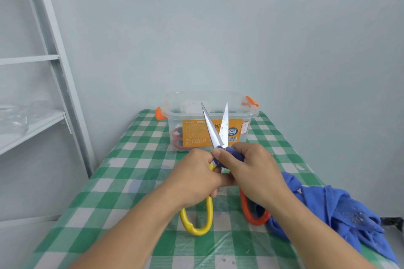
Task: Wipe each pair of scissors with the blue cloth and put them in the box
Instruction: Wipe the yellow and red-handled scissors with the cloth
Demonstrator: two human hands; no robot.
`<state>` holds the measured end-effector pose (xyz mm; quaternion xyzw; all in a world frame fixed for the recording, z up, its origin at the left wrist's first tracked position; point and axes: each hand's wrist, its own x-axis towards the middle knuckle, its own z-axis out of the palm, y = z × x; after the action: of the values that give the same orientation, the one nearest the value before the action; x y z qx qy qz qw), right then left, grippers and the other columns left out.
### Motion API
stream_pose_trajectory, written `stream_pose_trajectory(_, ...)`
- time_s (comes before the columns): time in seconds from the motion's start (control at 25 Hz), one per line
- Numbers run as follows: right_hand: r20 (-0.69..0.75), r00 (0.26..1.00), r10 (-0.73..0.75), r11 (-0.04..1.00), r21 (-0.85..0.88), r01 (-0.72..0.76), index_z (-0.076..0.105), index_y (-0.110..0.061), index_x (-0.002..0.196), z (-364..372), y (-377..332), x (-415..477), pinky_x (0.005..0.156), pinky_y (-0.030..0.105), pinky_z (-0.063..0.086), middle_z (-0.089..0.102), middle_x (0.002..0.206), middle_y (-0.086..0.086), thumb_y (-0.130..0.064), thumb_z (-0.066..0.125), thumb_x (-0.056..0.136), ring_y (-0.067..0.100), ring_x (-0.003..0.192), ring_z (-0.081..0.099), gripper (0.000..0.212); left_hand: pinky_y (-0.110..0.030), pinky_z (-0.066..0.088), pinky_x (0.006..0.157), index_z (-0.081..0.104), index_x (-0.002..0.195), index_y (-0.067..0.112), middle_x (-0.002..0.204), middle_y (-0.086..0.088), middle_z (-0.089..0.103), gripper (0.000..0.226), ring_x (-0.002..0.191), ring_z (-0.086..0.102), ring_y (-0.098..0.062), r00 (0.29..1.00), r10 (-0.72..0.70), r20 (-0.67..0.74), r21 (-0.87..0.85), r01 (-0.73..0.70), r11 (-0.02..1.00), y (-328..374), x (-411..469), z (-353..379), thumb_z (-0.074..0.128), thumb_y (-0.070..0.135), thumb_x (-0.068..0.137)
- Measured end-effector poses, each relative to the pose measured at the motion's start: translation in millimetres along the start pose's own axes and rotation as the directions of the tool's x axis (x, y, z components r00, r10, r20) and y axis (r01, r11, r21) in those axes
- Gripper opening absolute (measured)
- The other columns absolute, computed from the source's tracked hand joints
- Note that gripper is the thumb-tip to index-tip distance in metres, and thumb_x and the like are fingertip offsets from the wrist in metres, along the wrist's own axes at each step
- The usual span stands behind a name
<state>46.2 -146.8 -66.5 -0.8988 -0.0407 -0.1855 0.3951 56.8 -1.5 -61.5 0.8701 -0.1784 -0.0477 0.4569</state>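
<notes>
Left hand (194, 179) grips the scissors (211, 126) by the yellow handle, in front of the box (175, 102). Right hand (255, 172) pinches a wad of blue cloth (336, 207) round the pivot (blades spread, tips up). Cloth's tail lies on the checked tablecloth (122, 181), right side. Clear box, orange latches, holds red-handled scissors (177, 137). White shelf (32, 120) at left.
</notes>
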Motion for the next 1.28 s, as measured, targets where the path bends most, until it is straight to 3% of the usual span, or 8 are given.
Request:
stream_pose_trajectory(0.24, -0.09, 0.995, 0.053, 0.997, -0.043, -0.057, 0.062, -0.017, 0.071, 6.6, -9.0, -2.9, 0.064, 0.037, 0.043, 0.06, 0.061, -0.002, -0.065, 0.046, 0.09, 0.02, 0.069, 0.058, 0.054, -0.029, 0.044, 0.058, 0.057, 0.066, 0.015, 0.043, 0.003, 0.056, 0.022, 0.045, 0.05, -0.012, 0.997, -0.004, -0.072, 0.034, 0.006, 0.999, 2.9, -0.6, 5.1, 0.072, 0.025, 0.078)
stream_pose_trajectory(0.36, -0.004, 0.998, 0.065, 0.99, 0.123, -0.064, 0.061, -0.011, 0.076, 6.0, -1.0, 3.5, 0.064, 0.038, 0.043, 0.062, 0.066, 0.008, -0.069, 0.046, 0.084, 0.018, 0.062, 0.054, 0.061, -0.022, 0.035, 0.047, 0.053, 0.061, 0.016, 0.041, 0.003, 0.054, 0.031, 0.04, 0.046, -0.008, 0.997, -0.01, -0.079, 0.021, 0.012, 1.0, 4.8, -1.0, 5.4, 0.076, 0.025, 0.079)
stream_pose_trajectory(0.48, 0.053, 0.996, 0.065, 0.968, 0.241, -0.076, 0.054, -0.001, 0.078, 1.4, 2.6, 8.7, 0.063, 0.038, 0.037, 0.052, 0.066, 0.018, -0.07, 0.044, 0.076, 0.02, 0.059, 0.043, 0.069, -0.022, 0.033, 0.05, 0.055, 0.06, 0.017, 0.043, 0.003, 0.054, 0.033, 0.041, 0.045, -0.01, 0.998, -0.01, -0.064, -0.019, 0.009, 1.0, 7.5, -1.8, 5.4, 0.079, 0.033, 0.076)
stream_pose_trajectory(0.6, 0.01, 0.999, 0.037, 0.983, 0.177, -0.039, 0.053, -0.004, 0.073, 1.7, 0.7, 5.3, 0.06, 0.035, 0.034, 0.041, 0.052, -0.006, -0.061, 0.045, 0.072, 0.016, 0.056, 0.038, 0.057, -0.023, 0.034, 0.051, 0.056, 0.063, 0.018, 0.043, 0.003, 0.054, 0.029, 0.042, 0.046, -0.011, 0.998, -0.03, -0.053, -0.03, 0.028, 0.999, 5.8, -1.0, 4.2, 0.078, 0.029, 0.078)
stream_pose_trajectory(0.8, -0.074, 0.997, -0.026, 0.999, 0.028, 0.028, 0.054, -0.01, 0.068, 6.2, -1.2, -0.6, 0.054, 0.033, 0.034, 0.044, 0.052, -0.003, -0.057, 0.048, 0.075, 0.015, 0.055, 0.039, 0.048, -0.026, 0.041, 0.057, 0.066, 0.079, 0.009, 0.044, 0.002, 0.056, 0.012, 0.044, 0.049, -0.011, 0.998, -0.026, -0.061, 0.0, 0.026, 1.0, 3.5, 0.1, 4.0, 0.072, 0.02, 0.08)
stream_pose_trajectory(0.92, -0.066, 0.998, -0.009, 0.99, 0.14, 0.019, 0.057, -0.015, 0.067, 7.7, 0.7, 2.8, 0.057, 0.034, 0.036, 0.046, 0.053, 0.0, -0.064, 0.046, 0.076, 0.015, 0.055, 0.04, 0.051, -0.024, 0.036, 0.052, 0.057, 0.068, 0.017, 0.043, 0.003, 0.055, 0.023, 0.042, 0.047, -0.009, 0.997, -0.02, -0.079, 0.021, 0.022, 1.0, 7.0, -2.1, 4.0, 0.075, 0.026, 0.08)
stream_pose_trajectory(1.08, 0.017, 0.999, 0.035, 0.952, 0.304, -0.039, 0.055, -0.003, 0.07, 5.1, 4.0, 4.8, 0.06, 0.035, 0.033, 0.043, 0.054, -0.002, -0.062, 0.051, 0.083, 0.016, 0.055, 0.037, 0.06, -0.02, 0.034, 0.046, 0.058, 0.068, 0.02, 0.043, 0.005, 0.053, 0.025, 0.041, 0.046, -0.008, 0.997, -0.014, -0.071, -0.005, 0.014, 1.0, 8.4, -4.1, 3.8, 0.078, 0.031, 0.079)
stream_pose_trajectory(1.28, 0.3, 0.951, 0.08, 0.763, 0.595, -0.252, 0.062, 0.014, 0.087, -10.2, 10.0, 12.4, 0.069, 0.039, 0.047, 0.063, 0.08, 0.033, -0.032, 0.07, 0.083, 0.026, 0.066, 0.058, 0.047, -0.023, 0.038, 0.054, 0.065, 0.076, 0.013, 0.048, 0.008, 0.049, 0.025, 0.042, 0.047, -0.012, 0.999, 0.019, -0.039, -0.081, -0.022, 0.996, 1.0, -1.1, 1.1, 0.084, 0.03, 0.077)
